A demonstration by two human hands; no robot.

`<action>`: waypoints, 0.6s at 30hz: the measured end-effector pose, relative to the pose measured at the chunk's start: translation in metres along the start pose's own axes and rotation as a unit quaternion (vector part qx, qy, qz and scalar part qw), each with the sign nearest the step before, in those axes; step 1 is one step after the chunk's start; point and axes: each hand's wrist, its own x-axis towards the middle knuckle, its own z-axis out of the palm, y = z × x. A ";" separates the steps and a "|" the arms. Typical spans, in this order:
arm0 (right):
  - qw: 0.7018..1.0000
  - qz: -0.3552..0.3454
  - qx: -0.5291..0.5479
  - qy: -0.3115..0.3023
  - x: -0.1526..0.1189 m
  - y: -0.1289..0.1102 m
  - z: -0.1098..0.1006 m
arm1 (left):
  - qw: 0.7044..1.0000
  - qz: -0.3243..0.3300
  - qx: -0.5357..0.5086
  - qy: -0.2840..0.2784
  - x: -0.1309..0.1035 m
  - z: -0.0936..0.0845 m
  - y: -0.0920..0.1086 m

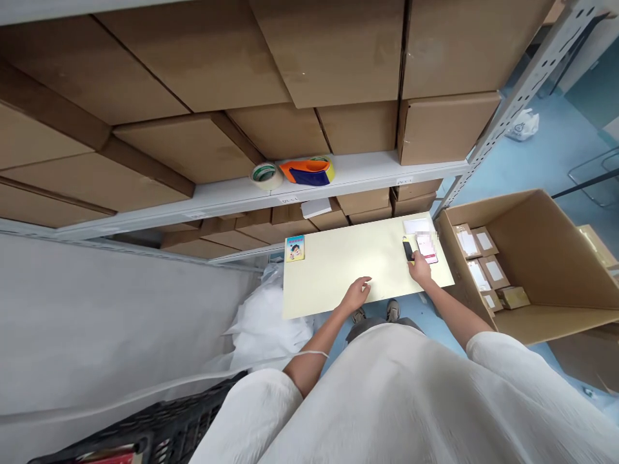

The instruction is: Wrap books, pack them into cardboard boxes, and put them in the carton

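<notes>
My right hand (420, 270) is over the right end of a pale yellow tabletop (338, 277), its fingers closed on a black-and-yellow utility knife (407, 250). Just beyond that hand lie a phone with a lit screen (427, 247) and a white pad of labels or paper (416, 225). Near the table's front edge, my left hand (356, 294) hovers or rests with loosely bent fingers and nothing in it; whether it touches the surface I cannot tell. A small colourful booklet or card pack (294, 248) lies at the table's far left corner.
Behind the table, a metal shelf (362, 161) carries brown cartons (338, 45), a tape roll (265, 175) and an orange-and-blue tape dispenser (308, 171). A large open carton (570, 258) with labelled parcels stands right. White plastic bags (271, 316) and a black crate (178, 419) are left.
</notes>
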 end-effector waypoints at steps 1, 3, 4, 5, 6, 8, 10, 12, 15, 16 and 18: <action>0.999 0.015 -0.021 -0.023 0.000 0.002 0.004 | 1.000 -0.005 0.002 -0.002 -0.002 0.000 -0.001; 0.996 0.035 -0.062 -0.061 0.002 0.004 0.008 | 1.000 -0.014 0.004 -0.005 -0.005 0.000 -0.004; 0.993 0.039 -0.079 -0.074 0.004 0.004 0.009 | 1.000 -0.018 0.003 -0.005 -0.006 0.000 -0.004; 0.991 0.039 -0.094 -0.083 0.006 0.005 0.010 | 1.000 -0.021 0.002 -0.005 -0.008 0.000 -0.005; 0.990 0.036 -0.107 -0.089 0.008 0.005 0.011 | 1.000 -0.024 0.000 -0.004 -0.009 0.001 -0.005; 0.987 0.026 -0.127 -0.098 0.012 0.005 0.012 | 1.000 -0.028 -0.004 -0.003 -0.012 0.002 -0.006; 0.984 0.014 -0.145 -0.104 0.016 0.005 0.012 | 0.999 -0.034 -0.006 -0.006 -0.014 0.004 -0.005; 0.981 0.000 -0.160 -0.108 0.020 0.004 0.013 | 0.999 -0.042 -0.006 -0.011 -0.015 0.006 -0.005; 0.978 -0.017 -0.180 -0.106 0.023 0.004 0.014 | 0.999 -0.045 -0.006 -0.015 -0.015 0.010 -0.005; 0.976 -0.020 -0.187 -0.106 0.023 0.004 0.014 | 0.999 -0.043 -0.008 -0.013 -0.015 0.010 -0.005; 0.973 -0.021 -0.203 -0.107 0.022 0.004 0.014 | 0.999 -0.038 -0.010 -0.010 -0.015 0.011 -0.004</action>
